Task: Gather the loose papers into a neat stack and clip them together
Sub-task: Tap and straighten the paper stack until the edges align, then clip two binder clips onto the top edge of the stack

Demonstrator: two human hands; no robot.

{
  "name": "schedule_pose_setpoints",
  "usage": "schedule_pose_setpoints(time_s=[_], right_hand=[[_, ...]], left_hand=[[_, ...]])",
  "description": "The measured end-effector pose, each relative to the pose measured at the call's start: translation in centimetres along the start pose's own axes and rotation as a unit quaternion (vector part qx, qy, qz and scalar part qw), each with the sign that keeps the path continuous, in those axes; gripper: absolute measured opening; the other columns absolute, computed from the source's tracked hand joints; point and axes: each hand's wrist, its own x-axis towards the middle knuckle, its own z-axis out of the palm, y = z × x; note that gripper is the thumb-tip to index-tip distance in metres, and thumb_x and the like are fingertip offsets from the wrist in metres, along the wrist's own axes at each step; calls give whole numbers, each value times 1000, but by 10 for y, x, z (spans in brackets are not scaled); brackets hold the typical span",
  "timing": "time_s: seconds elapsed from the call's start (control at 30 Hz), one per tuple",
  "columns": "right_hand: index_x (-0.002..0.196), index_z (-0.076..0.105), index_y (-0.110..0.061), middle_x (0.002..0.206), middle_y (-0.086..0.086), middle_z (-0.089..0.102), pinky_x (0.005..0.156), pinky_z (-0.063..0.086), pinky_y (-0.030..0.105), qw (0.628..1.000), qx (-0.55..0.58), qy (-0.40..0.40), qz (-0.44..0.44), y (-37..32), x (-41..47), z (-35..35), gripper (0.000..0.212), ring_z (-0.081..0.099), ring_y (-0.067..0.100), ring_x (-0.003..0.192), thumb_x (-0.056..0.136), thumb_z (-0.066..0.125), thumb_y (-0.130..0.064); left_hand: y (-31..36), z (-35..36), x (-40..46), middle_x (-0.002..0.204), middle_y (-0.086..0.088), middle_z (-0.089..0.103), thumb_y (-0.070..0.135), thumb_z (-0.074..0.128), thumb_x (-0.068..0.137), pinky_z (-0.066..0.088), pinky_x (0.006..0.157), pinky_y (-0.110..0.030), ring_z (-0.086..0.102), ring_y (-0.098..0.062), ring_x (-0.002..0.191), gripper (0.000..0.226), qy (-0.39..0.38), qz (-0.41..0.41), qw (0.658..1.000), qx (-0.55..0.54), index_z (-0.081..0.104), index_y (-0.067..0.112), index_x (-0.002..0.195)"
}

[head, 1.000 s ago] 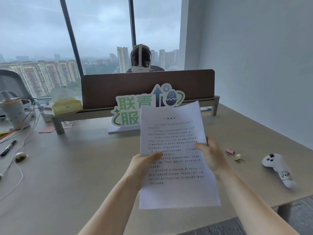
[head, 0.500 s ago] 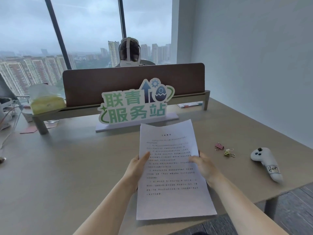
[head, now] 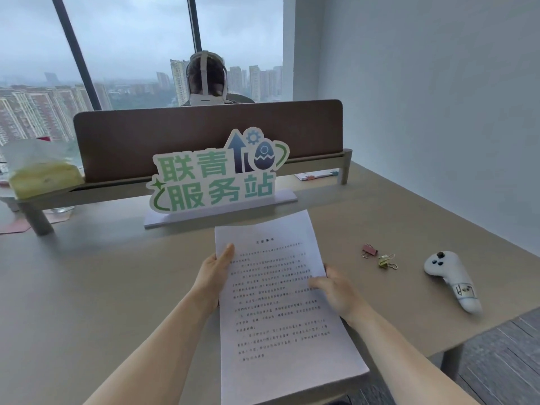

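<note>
Stack: white printed paper sheets (head: 280, 302), over the beige desk's (head: 87, 287) near edge
Long axis: runs away from the person, title end farthest
Left hand (head: 211, 276): fingers clamped on left edge
Right hand (head: 339, 290): fingers clamped on right edge

1. One stack of papers (head: 280, 305), printed, sheet count not readable.
2. Two hands: left hand (head: 211, 277), right hand (head: 339, 292).
3. Two binder clips: pink clip (head: 369, 250), yellow-green clip (head: 387, 261).
4. One white controller (head: 450, 279).
5. One green-lettered sign (head: 217, 178).
6. One brown divider panel (head: 204, 133).
7. One tissue pack (head: 43, 176).
8. One desk (head: 87, 287).
</note>
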Motion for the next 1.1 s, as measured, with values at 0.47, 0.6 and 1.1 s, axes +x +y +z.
schedule_pose_setpoints(time_s=[0.47,0.6,1.1], right_hand=[[123,64,-14,123,11,63,89,43,35,850,-438,289,-45,-9,49,-80,34,54,35,115,91,51,-14],[130,57,-15,131,11,58,97,41,40,757,-589,282,33,-7,59,-102,39,49,33,122,94,47,-24],[85,70,-20,96,8,74,72,50,36,836,-473,275,-40,1,73,-88,27,66,34,90,96,46,-18]], left_hand=[[-18,-3,14,91,-14,77,36,53,97,60,61,-37,74,-30,77,32,9,32,999,13,67,7,98],[-19,-5,16,95,-16,76,35,52,97,60,67,-40,74,-33,82,34,13,38,999,9,67,5,102],[-21,-6,19,93,-14,76,32,52,98,60,73,-42,73,-31,83,28,16,51,998,-16,67,8,99]])
